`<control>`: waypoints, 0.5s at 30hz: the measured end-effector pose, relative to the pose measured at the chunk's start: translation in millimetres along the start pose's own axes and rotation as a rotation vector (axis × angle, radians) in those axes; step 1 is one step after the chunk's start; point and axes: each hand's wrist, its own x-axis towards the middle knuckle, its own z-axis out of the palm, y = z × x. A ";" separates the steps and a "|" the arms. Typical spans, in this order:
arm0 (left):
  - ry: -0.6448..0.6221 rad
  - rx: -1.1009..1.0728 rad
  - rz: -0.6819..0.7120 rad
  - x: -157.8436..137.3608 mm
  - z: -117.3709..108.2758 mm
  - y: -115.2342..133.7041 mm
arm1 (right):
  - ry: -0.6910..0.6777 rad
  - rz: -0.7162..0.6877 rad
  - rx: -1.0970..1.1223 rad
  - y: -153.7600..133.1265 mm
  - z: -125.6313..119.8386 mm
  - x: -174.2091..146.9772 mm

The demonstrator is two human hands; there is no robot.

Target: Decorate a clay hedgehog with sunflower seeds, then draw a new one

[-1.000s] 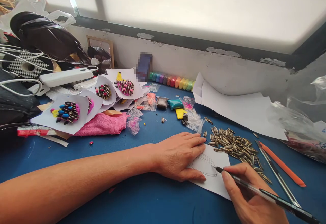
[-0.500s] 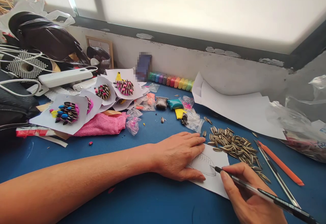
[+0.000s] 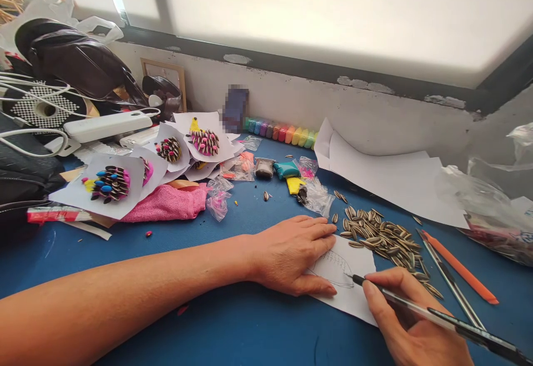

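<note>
Meanwhile, a blue tabletop point(image 3: 233, 332) is being worked at, its far side being crowded by white sheets point(image 3: 395, 177) and finished seed-and-clay pictures point(image 3: 110, 184). A small sheet of paper point(image 3: 353, 299) is being held flat under the left hand point(image 3: 291, 255), whose fingers point(image 3: 320, 227) are being kept straight and close together, pressed palm-down on the sheet's near-left edge. A pen point(image 3: 437, 317) is being pinched between the thumb and forefinger of the right hand point(image 3: 412, 327), its tip being set on an oval outline point(image 3: 333, 269) just beyond the left thumb. A heap of striped sunflower seeds point(image 3: 383, 235) is being left just past the left fingertips, touching the paper's far edge. Two more pens and an orange stick point(image 3: 460, 269) are lying beyond the right knuckles. Small clay blocks point(image 3: 287, 170) in clear bags are lying farther off still.

For a clean line, it is judged that the paper should be kept firmly pinned while the pen is being drawn in short, light strokes, with the seeds being kept from sliding under the nib.
</note>
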 end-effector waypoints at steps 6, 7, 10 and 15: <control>-0.011 0.026 -0.006 0.4 -0.2 -0.3 | -0.054 -0.073 -0.142 16.2 -10.6 10.1; -0.011 0.029 -0.008 0.3 -0.2 -0.2 | -0.060 -0.105 -0.160 17.5 -11.4 11.3; -0.007 0.033 -0.002 0.0 -0.1 -0.1 | -0.037 -0.157 -0.202 18.4 -11.5 13.1; 0.004 0.035 0.011 0.8 0.2 0.4 | -0.075 -0.206 -0.199 18.9 -9.5 14.0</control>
